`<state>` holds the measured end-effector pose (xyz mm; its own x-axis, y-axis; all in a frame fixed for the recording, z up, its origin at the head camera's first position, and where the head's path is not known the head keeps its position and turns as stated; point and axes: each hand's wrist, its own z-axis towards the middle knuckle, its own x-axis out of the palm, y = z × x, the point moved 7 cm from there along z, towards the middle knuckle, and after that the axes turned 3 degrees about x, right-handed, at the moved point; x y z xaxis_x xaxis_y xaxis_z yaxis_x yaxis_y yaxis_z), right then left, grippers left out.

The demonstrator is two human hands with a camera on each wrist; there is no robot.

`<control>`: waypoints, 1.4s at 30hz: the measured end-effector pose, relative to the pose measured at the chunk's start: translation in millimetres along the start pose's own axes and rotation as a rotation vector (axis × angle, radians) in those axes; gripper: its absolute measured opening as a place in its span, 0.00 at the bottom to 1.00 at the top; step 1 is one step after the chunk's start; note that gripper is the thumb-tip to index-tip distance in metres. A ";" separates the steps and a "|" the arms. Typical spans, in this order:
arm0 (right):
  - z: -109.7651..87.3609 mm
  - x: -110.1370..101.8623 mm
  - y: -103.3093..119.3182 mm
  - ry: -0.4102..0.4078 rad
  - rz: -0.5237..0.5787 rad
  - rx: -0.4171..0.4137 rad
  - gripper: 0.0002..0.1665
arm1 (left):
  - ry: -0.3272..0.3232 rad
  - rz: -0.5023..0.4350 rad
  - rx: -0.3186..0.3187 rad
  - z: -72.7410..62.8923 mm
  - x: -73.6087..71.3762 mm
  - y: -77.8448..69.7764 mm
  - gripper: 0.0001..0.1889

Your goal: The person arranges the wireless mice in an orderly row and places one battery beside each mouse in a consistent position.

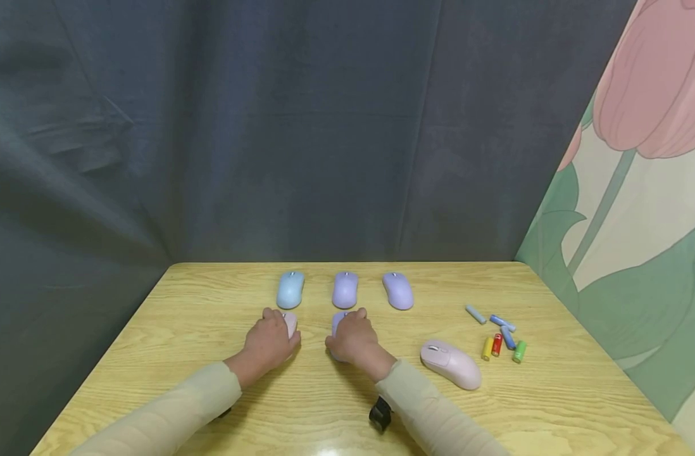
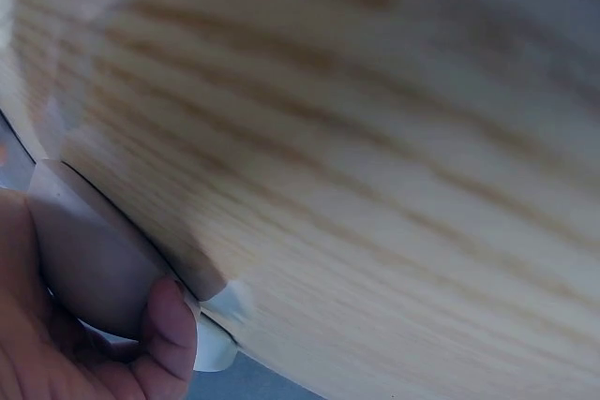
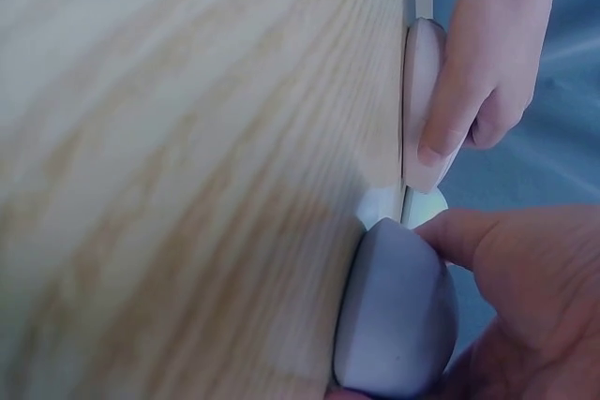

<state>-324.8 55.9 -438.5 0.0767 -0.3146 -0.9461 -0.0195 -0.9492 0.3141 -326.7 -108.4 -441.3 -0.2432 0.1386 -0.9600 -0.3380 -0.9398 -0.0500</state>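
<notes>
My left hand grips a pale pink computer mouse on the wooden table, fingers over its far end and thumb along its right side. The left wrist view shows the thumb bent against the side of this mouse. To the right, my right hand holds a purple computer mouse by its sides; the hand hides much of it. In the right wrist view, the purple mouse lies with its base on the tabletop. Beyond the hands, a light blue mouse and two purple mice form a row.
Another pink mouse lies slanted to the right of my right forearm. Farther right are several small batteries, among them a red battery, a yellow battery and a green battery. A dark curtain hangs behind the table.
</notes>
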 end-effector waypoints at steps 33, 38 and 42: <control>-10.7 -17.3 -5.5 0.032 0.015 -0.089 0.51 | -0.011 0.006 0.006 1.4 1.3 0.1 0.29; -14.4 -31.5 -9.9 0.006 0.034 -0.101 0.50 | -0.015 -0.007 0.007 0.8 0.4 0.1 0.28; -17.9 -40.7 -13.6 -0.018 0.023 -0.117 0.48 | -0.020 -0.016 0.009 -1.6 0.0 0.0 0.27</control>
<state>-309.8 81.8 -402.8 0.0596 -0.3374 -0.9395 0.0956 -0.9349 0.3418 -325.2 -108.8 -441.7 -0.2559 0.1597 -0.9534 -0.3499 -0.9347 -0.0626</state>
